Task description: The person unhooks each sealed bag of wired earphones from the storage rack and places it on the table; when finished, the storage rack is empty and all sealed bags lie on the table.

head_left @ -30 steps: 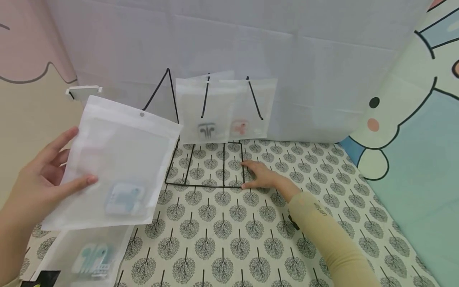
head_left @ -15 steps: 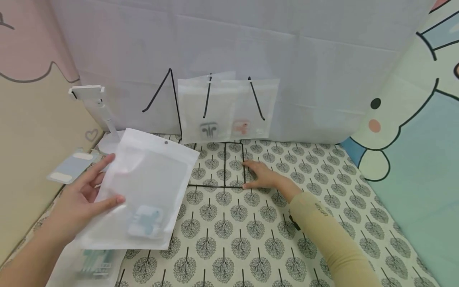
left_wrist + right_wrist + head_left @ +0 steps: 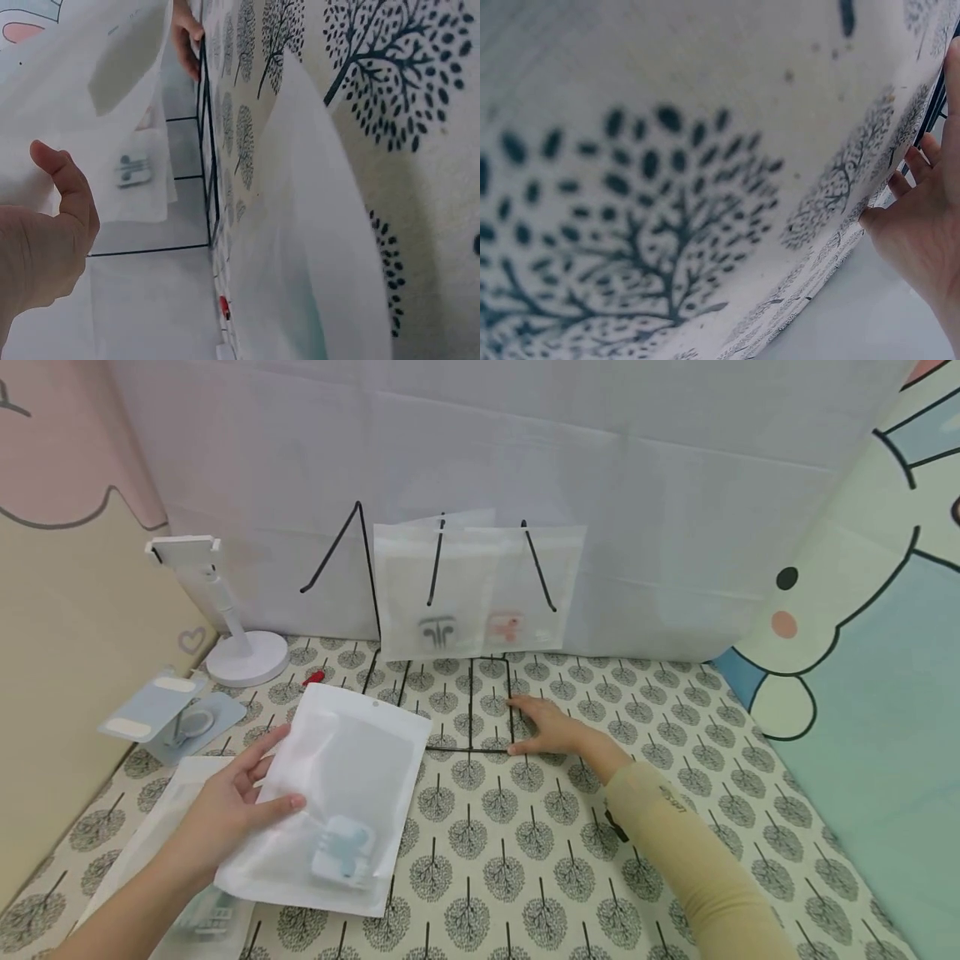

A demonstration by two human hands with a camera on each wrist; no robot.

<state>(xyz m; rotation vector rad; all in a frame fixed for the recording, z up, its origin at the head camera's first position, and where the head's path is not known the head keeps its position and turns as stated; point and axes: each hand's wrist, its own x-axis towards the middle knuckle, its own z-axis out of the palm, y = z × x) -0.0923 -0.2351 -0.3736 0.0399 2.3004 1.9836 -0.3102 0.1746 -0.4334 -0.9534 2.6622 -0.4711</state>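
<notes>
My left hand [image 3: 236,802] pinches the left edge of a white frosted zip pouch [image 3: 352,760], thumb on its front. A pale blue pair of earphones in a case [image 3: 343,852] shows through near its bottom. The pouch is tilted above the table. My right hand [image 3: 551,727] touches the right side of a black wire rack's base [image 3: 450,749], thumb and fingers spread along the bar. Two similar pouches hang from the rack's hooks, one with dark earphones [image 3: 437,632], one with red earphones [image 3: 505,627].
Another pouch [image 3: 198,768] lies on the patterned tablecloth [image 3: 585,893], partly under my left forearm. At the left stand a light blue stand [image 3: 198,722] and a white phone stand [image 3: 247,658]. A small red item [image 3: 313,678] lies near them. The rack's left hook [image 3: 330,547] bears no pouch.
My left hand has moved right and down with the pouch, uncovering the stands and the red item on the left. My right hand stays at the rack base.
</notes>
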